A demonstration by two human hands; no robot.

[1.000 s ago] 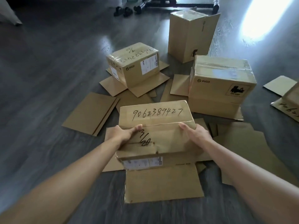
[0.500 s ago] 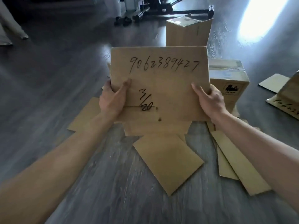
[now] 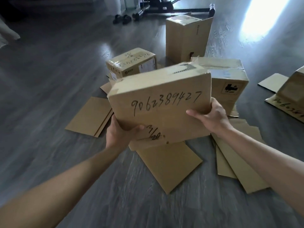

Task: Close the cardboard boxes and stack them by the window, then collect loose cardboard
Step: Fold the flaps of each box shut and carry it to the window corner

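Note:
I hold a closed cardboard box with a handwritten number in the air, tilted so its written face points at me. My left hand grips its lower left corner from below, thumb on the front. My right hand grips its right edge. On the floor behind stand a small taped box, a tall box with a raised flap, and a wide taped box. Part of one more box shows at the right edge. Loose cardboard sheets lie under and around the held box.
Dark wood floor spreads open to the left. More flat cardboard lies at the left and the lower right. A black wheeled stand and shoes are at the far end. Bright light falls on the floor at the top right.
The numbered box came up off the floor sheets into the air. It has since tipped, so its taped side now shows on top, and my left hand slid under the lower corner.

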